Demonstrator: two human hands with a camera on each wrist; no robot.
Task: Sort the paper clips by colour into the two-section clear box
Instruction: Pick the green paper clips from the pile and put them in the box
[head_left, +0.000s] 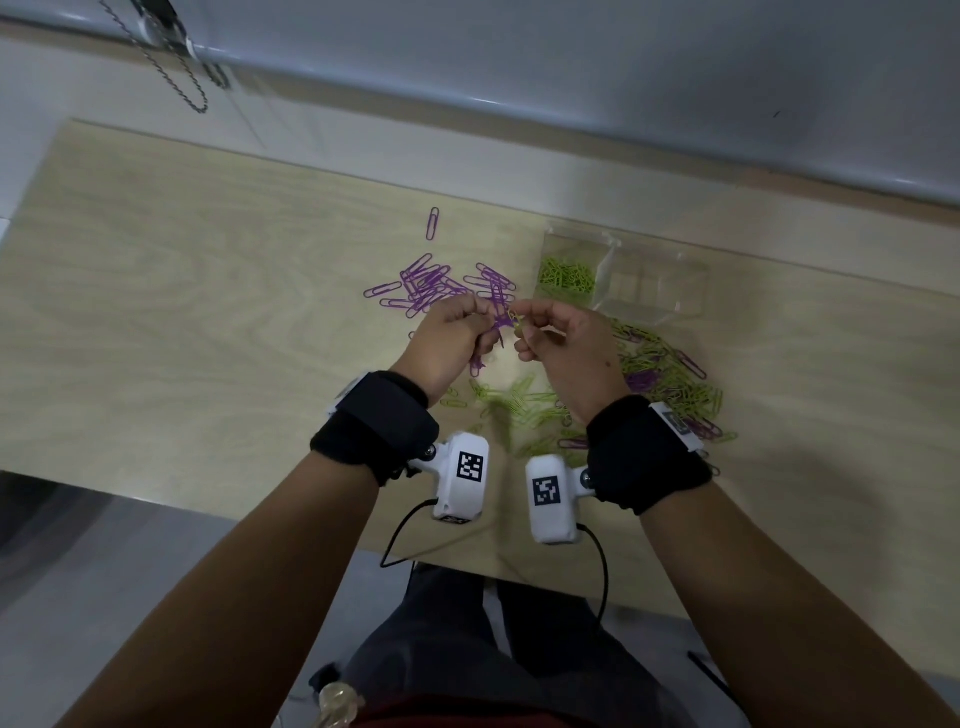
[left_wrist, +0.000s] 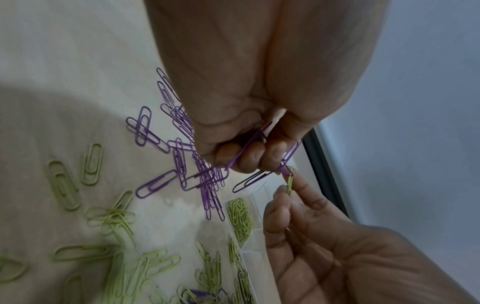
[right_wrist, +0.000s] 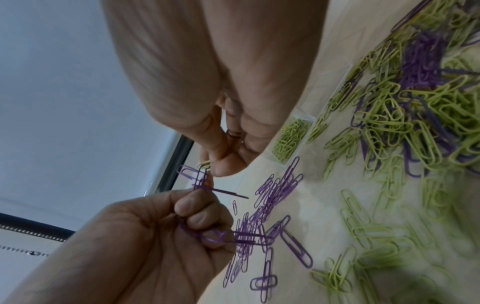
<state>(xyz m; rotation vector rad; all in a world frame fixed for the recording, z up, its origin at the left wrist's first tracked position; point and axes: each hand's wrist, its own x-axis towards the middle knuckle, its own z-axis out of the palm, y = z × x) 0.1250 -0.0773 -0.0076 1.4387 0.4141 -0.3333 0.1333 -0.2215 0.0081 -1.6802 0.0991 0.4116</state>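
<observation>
Both hands are raised over the table's middle. My left hand (head_left: 480, 322) curls its fingers round a tangled bunch of purple clips (left_wrist: 242, 153). My right hand (head_left: 524, 327) pinches a single green clip (left_wrist: 289, 183) between thumb and forefinger. That green clip (right_wrist: 205, 164) is hooked into the end of the purple bunch (right_wrist: 200, 179). The clear two-section box (head_left: 685, 306) stands just beyond the right hand. Its left section holds green clips (head_left: 566, 275); its right section looks bare.
A loose purple pile (head_left: 431, 286) lies beyond the left hand, with one stray purple clip (head_left: 432, 223) farther back. A mixed green and purple heap (head_left: 670, 379) lies right of the right hand. Green clips (head_left: 519, 405) are scattered under the wrists.
</observation>
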